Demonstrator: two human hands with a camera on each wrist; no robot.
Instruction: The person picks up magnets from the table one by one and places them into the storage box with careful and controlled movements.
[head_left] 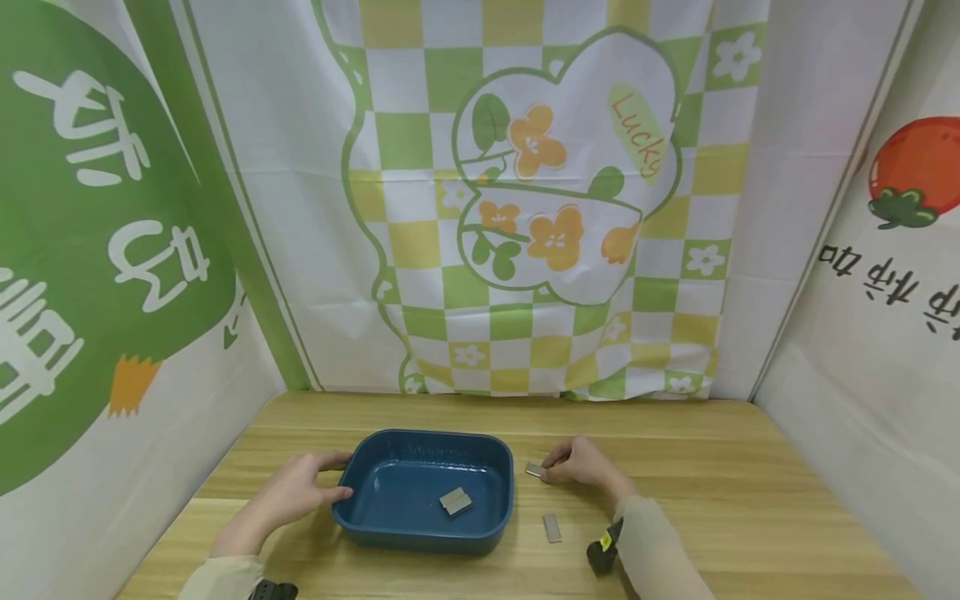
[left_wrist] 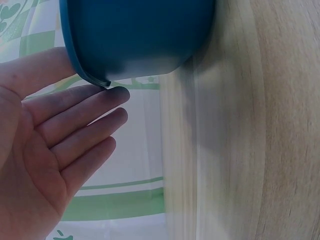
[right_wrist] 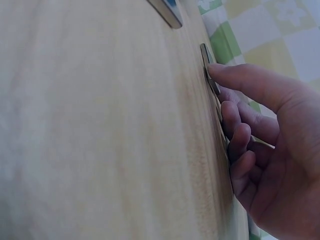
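Observation:
A dark blue plastic basin [head_left: 390, 533] stands on the wooden table, with a small grey metal block [head_left: 455, 501] lying inside it. My left hand [head_left: 315, 482] rests against the basin's left rim [left_wrist: 85, 75]. Its fingers [left_wrist: 85, 117] are straight below the rim and the thumb lies along the edge. Just right of the basin, my right hand [head_left: 562, 465] pinches a thin metal plate [head_left: 534, 470] that lies on the table. The thumb [right_wrist: 240, 77] presses the plate [right_wrist: 206, 57] and the other fingers curl behind it. A second metal plate [head_left: 552, 527] lies nearer me, also visible in the right wrist view [right_wrist: 167, 11].
Printed cloth walls close in the table [head_left: 750, 500] at the back and on both sides: a green-and-yellow checked flower panel behind, a green panel on the left, a tomato print on the right. Bare wood lies to the right of my right hand.

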